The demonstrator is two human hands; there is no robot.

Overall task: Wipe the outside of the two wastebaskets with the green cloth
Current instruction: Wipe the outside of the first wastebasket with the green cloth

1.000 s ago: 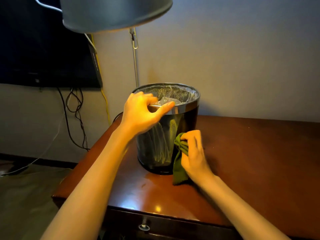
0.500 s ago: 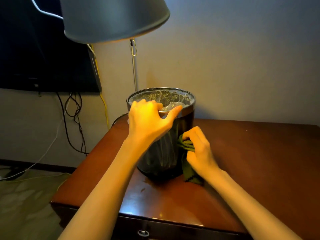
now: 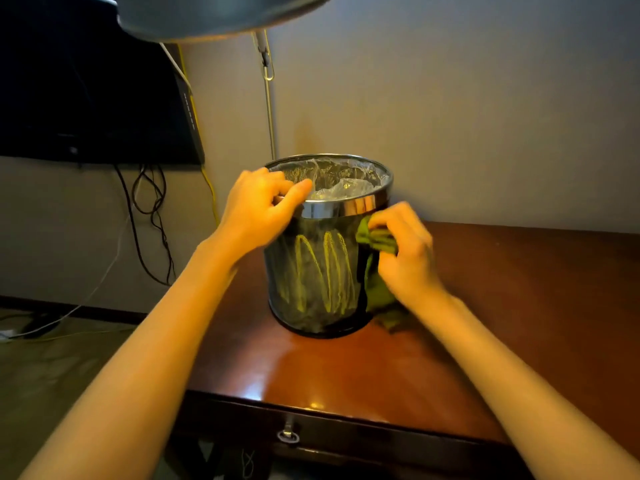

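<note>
The bin (image 3: 322, 268) stands at frame centre on the desk (image 3: 519, 306). It is dark-walled, with a shiny band under the rim and a clear liner (image 3: 332, 181) in its mouth. Its right flank is hidden behind the cloth (image 3: 375, 237) and the right hand (image 3: 405, 251).

The cloth is bunched against the bin's upper right side, just under the band. Its lower part hangs down the wall to the desk, where it is dim and hard to make out. The right hand's fingers and thumb curl round the bunched top and press it to the bin.

The left hand (image 3: 259, 211), left of centre, grips the rim at the bin's upper left, thumb laid across it. Its curled fingertips cannot be made out.

A lamp shade (image 3: 214, 12) is cut off by the top edge, and a dark screen (image 3: 86, 98) fills the upper left.
</note>
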